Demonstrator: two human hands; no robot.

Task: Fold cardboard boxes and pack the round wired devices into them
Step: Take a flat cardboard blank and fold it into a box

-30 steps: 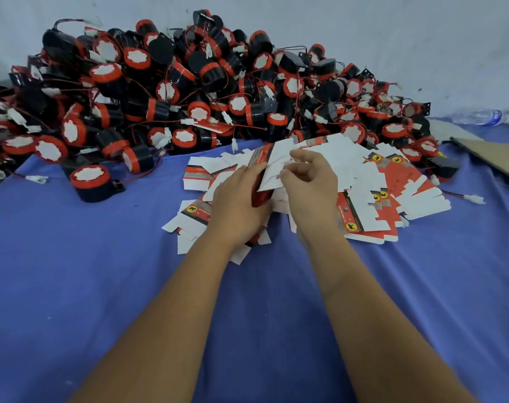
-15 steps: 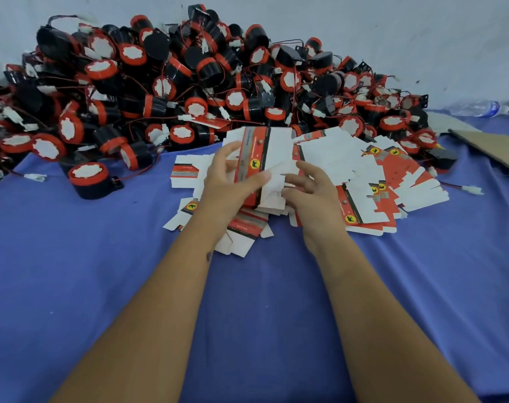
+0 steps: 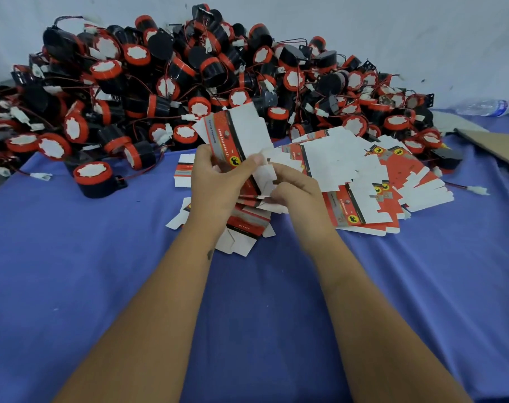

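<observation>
We hold 1 flat box blank [image 3: 238, 141] up off the blue table cloth [image 3: 101, 271], tilted, its red printed panel and white flaps facing us. Our left hand [image 3: 218, 181] grips its lower left part, thumb curled across the front beside the yellow logo. Our right hand [image 3: 296, 189] pinches a white bottom flap between thumb and curled fingers, just beside the left hand.

Under both hands lies the loose spread of other flat blanks [image 3: 361, 181], fanning out to the right on the cloth. Behind them rises the big heap of round wired devices [image 3: 174, 82], black with red rims and white faces, piled against the white wall. 1 device [image 3: 94, 178] sits apart on the cloth at the front left of the heap. Far right we see a brown cardboard sheet [image 3: 497, 148] and a plastic bottle [image 3: 489, 107] lying near the wall.
</observation>
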